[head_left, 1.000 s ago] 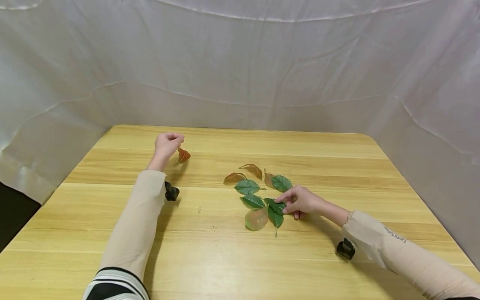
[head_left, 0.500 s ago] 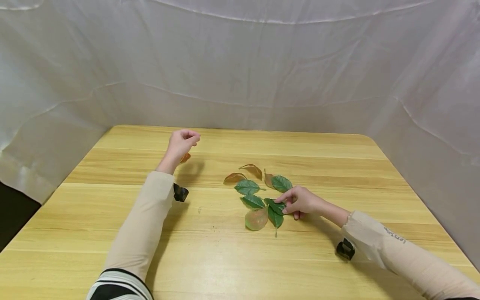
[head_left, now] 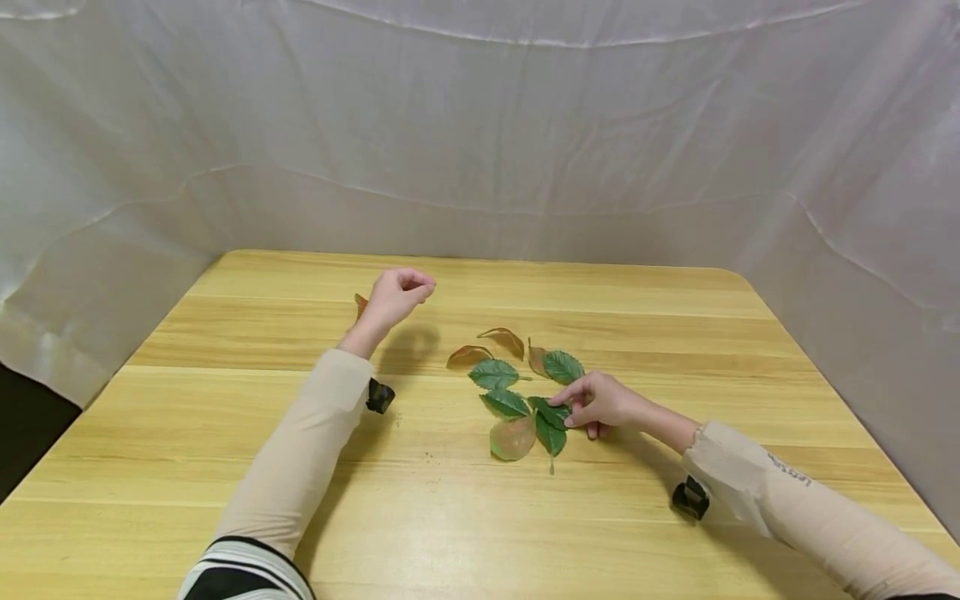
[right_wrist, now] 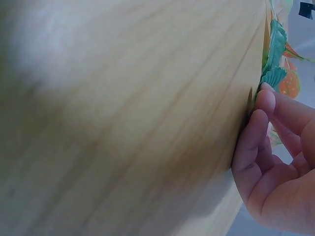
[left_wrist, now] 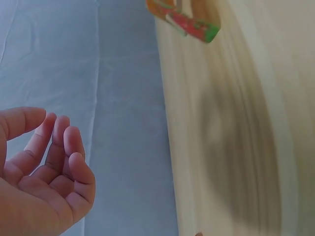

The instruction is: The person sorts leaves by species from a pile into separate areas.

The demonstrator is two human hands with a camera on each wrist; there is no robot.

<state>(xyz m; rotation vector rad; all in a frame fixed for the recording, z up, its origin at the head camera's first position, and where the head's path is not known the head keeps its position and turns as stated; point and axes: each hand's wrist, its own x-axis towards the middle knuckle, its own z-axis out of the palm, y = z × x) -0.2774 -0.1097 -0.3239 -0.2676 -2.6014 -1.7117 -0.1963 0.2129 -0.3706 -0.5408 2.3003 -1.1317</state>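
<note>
Currently the left hand (head_left: 395, 297) hangs above the wooden table (head_left: 420, 517), fingers loosely curled and holding nothing; the left wrist view shows an empty palm. A reddish leaf (head_left: 360, 305) lies just beside it at 9 o'clock, partly hidden behind the hand. The right hand (head_left: 603, 402) rests on the table, fingertips (right_wrist: 266, 101) pressing a dark green leaf (head_left: 552, 413) at the right edge of the leaf cluster (head_left: 517, 387), which sits near table centre. Brown leaves (head_left: 487, 346) lie at 12 o'clock of the cluster; a pale pinkish leaf (head_left: 513, 438) at 6 o'clock.
</note>
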